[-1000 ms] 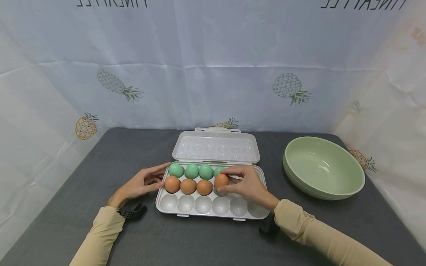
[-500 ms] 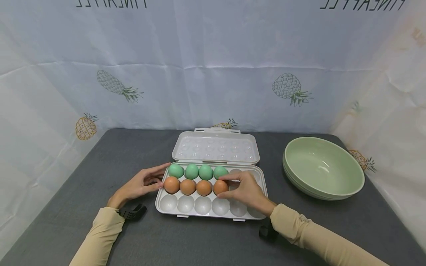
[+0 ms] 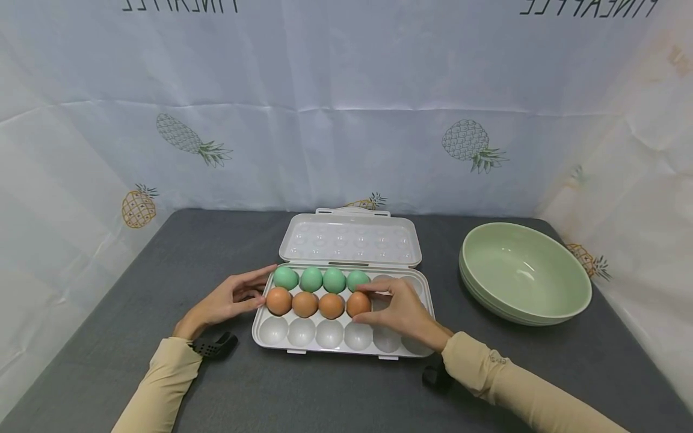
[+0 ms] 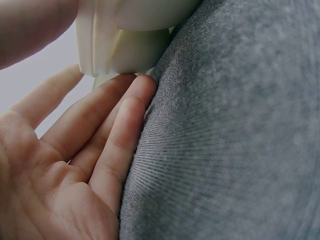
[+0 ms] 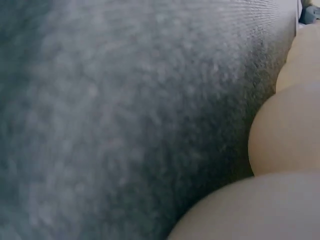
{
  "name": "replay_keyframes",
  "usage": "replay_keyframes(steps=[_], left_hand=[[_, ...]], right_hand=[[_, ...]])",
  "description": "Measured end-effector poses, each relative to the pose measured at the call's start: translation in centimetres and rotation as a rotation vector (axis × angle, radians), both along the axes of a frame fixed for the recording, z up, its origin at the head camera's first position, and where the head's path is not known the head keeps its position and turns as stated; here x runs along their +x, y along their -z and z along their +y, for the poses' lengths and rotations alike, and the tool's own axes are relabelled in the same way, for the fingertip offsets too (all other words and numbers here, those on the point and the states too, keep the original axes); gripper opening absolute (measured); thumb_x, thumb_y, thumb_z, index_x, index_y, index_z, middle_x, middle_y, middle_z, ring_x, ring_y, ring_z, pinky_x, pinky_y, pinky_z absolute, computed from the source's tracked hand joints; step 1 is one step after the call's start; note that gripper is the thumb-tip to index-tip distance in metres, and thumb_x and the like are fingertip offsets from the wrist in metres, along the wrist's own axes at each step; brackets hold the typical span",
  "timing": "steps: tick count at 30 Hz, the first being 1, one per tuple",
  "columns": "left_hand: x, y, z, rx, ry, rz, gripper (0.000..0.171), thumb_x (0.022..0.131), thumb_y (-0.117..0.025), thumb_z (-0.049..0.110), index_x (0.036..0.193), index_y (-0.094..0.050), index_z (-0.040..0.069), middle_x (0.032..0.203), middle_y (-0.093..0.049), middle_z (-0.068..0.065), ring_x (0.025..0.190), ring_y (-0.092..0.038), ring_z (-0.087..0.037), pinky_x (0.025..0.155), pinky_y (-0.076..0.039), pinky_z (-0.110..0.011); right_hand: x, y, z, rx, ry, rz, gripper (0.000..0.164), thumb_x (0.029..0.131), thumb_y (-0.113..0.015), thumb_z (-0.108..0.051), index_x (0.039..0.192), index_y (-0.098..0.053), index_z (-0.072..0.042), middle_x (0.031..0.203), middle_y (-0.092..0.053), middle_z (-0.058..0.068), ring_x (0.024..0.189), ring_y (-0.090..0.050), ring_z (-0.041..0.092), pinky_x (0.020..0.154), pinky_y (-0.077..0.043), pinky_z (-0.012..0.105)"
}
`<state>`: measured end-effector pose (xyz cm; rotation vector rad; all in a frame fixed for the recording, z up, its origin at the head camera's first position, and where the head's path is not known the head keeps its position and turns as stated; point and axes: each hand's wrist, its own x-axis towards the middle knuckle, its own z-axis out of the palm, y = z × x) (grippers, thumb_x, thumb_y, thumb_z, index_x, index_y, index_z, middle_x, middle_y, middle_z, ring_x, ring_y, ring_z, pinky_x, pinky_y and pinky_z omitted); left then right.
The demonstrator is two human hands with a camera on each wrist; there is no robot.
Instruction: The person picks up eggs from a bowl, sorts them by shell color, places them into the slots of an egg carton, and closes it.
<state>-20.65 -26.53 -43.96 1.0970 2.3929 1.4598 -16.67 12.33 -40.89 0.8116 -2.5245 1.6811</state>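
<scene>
Between the thumb and fingers of my right hand [image 3: 403,310] is a brown egg [image 3: 358,305], seated in the middle row of a white egg tray [image 3: 343,344]. Three more brown eggs [image 3: 305,305] line up to its left. Behind them, several green eggs [image 3: 334,280] fill the left part of the back row. My left hand [image 3: 224,297] touches the tray's left end, thumb near the leftmost brown egg. In the left wrist view its fingers [image 4: 112,135] reach the tray's side [image 4: 87,42], low by the cloth. The right wrist view shows only rounded tray cups [image 5: 292,135] and cloth.
The tray's clear lid [image 3: 351,240] lies folded back behind it. At the right stand stacked light green bowls [image 3: 525,276]. A dark grey cloth [image 3: 303,397] covers the table, and a pineapple-print curtain [image 3: 325,144] hangs behind and at both sides.
My right hand has lowered the brown egg into the middle-row cup and still holds it there. The green egg behind it shows more fully. My left hand has stayed in place.
</scene>
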Motion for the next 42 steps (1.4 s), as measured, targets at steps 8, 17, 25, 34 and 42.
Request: replay_keyframes(steps=[8,17,25,34,42], left_hand=[[0.0,0.0,0.0,-0.003,-0.001,0.007,0.064,0.098,-0.062,-0.003,0.156,-0.034,-0.008,0.138,-0.055,-0.038,0.122,-0.059,0.007,0.091,-0.055,-0.019],[0.1,0.0,-0.2,-0.001,-0.015,-0.006,0.064,0.097,-0.062,-0.003,0.155,-0.034,-0.008,0.138,-0.055,-0.038,0.120,-0.059,0.008,0.090,-0.054,-0.019],[0.0,0.1,-0.2,-0.004,-0.010,-0.020,0.068,0.098,-0.062,-0.003,0.157,-0.029,-0.008,0.137,-0.055,-0.039,0.117,-0.062,0.006,0.091,-0.054,-0.018],[-0.1,-0.5,-0.1,-0.038,-0.052,-0.127,0.075,0.099,-0.063,0.003,0.161,-0.020,-0.004,0.142,-0.051,-0.040,0.107,-0.066,0.001,0.093,-0.053,-0.017],[-1.0,-1.4,-0.4,-0.061,0.008,-0.277,0.090,0.099,-0.065,0.008,0.163,-0.003,-0.002,0.147,-0.042,-0.043,0.112,-0.063,0.002,0.091,-0.055,-0.022]], right_hand=[[-1.9,-1.8,4.3,0.041,0.219,0.023,0.045,0.085,-0.083,-0.009,0.127,-0.071,0.001,0.111,-0.071,0.020,0.104,-0.070,0.033,0.091,-0.060,0.033],[-3.4,-1.1,8.8,0.099,0.261,-0.165,0.062,0.095,-0.075,-0.021,0.150,-0.051,-0.005,0.118,-0.059,0.020,0.095,-0.065,0.008,0.080,-0.054,0.019],[-4.1,0.3,9.2,0.049,0.195,-0.359,0.072,0.101,-0.067,-0.022,0.161,-0.030,-0.007,0.124,-0.054,0.018,0.103,-0.058,0.008,0.085,-0.050,0.017],[-4.8,1.3,9.8,-0.111,0.079,-0.525,0.078,0.107,-0.055,-0.026,0.165,-0.008,-0.007,0.130,-0.048,0.012,0.110,-0.056,0.002,0.093,-0.047,0.014],[-4.9,1.1,9.7,-0.109,0.034,-0.561,0.076,0.108,-0.052,-0.026,0.164,-0.008,-0.001,0.132,-0.049,0.012,0.110,-0.057,-0.002,0.095,-0.046,0.014]])
